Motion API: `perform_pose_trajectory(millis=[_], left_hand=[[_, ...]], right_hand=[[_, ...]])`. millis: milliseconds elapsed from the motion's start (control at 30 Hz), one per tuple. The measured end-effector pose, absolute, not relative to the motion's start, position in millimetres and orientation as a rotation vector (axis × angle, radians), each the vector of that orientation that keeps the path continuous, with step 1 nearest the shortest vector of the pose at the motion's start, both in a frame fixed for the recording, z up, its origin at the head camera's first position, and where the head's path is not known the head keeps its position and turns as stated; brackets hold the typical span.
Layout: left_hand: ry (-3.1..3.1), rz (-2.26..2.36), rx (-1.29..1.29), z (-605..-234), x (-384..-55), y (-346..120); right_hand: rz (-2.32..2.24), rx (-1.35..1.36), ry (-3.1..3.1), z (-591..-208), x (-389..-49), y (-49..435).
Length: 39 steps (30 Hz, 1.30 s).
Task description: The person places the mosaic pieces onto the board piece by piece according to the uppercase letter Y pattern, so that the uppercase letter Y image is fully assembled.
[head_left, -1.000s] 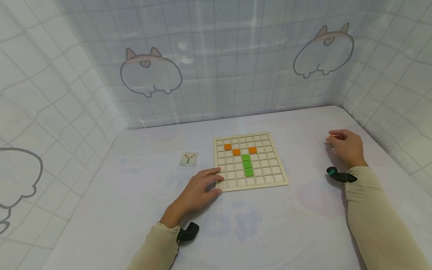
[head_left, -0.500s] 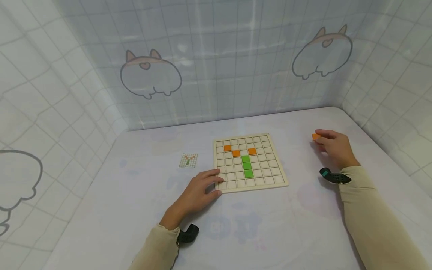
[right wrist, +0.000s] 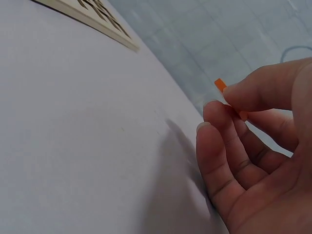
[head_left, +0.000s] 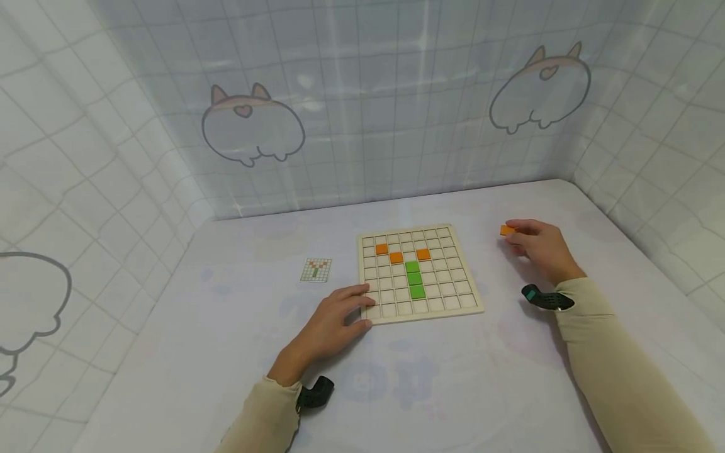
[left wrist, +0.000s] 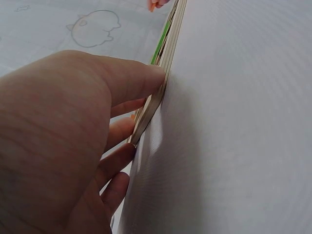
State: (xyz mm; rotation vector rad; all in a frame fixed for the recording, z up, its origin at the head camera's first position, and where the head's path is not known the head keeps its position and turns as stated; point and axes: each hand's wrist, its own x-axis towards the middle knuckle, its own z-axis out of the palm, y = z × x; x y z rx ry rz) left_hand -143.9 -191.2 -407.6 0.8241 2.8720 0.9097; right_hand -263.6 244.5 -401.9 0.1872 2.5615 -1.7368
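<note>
A square wooden grid board (head_left: 453, 301) lies mid-table. It bears three orange tiles, one of them the nearest-right orange tile (head_left: 423, 254), and three green tiles in a column, with a green tile (head_left: 415, 278) in the middle. My left hand (head_left: 331, 324) rests at the board's near left corner. Its thumb touches the front edge and its fingertips reach the left rim, as the left wrist view also shows. Right of the board, my right hand (head_left: 542, 250) pinches an orange tile (right wrist: 220, 85) between thumb and fingers, above the tabletop. Those fingers partly cover the tile.
A small printed card (head_left: 315, 270) with a grid pattern of orange and green squares lies left of the board. The white table (head_left: 238, 327) is bordered by tile-patterned curtains (head_left: 362, 126) at the back and both sides.
My right hand has moved left toward the board with the orange tile, which shows more fully between the fingers than before. The left hand has stayed at the board's corner.
</note>
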Motion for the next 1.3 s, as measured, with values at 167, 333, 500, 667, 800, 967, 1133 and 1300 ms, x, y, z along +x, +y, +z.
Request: perform_pose_trajectory(millis=[167,333,500,667,800,967,1133,1300], left_hand=[[2.872,0.903,0.823,-407.9,-143.4,-191.6],[2.871,0.898,0.821,-407.9,-143.6,-191.7],[2.885,0.887,0.82,-407.6,-144.9,-191.2],[2.885,0.885,0.814,-406.9,-145.0,-191.3],[2.878,0.891,0.804,-406.7,-144.7,-191.9],[2.876,0.9,0.801,-407.2,-144.6,-192.5],[2.867,0.905,0.81,-407.7,-144.6,-192.0],[2.866,0.908,0.811,-407.2,-144.4,-191.4]], right_hand=[[-1.737,0.126,2.555,-400.7,-262.0,236.5],[-1.72,0.108,2.537,-400.5,-263.2,229.6],[-1.736,0.071,2.521,-400.2,-264.3,223.5],[-1.745,0.02,2.494,-399.2,-264.0,215.9],[-1.713,-0.005,2.494,-397.9,-263.1,207.7],[-1.674,-0.034,2.482,-396.8,-261.1,199.0],[-1.675,-0.073,2.462,-397.9,-261.0,193.2],[-1.672,-0.095,2.461,-398.8,-264.3,184.4]])
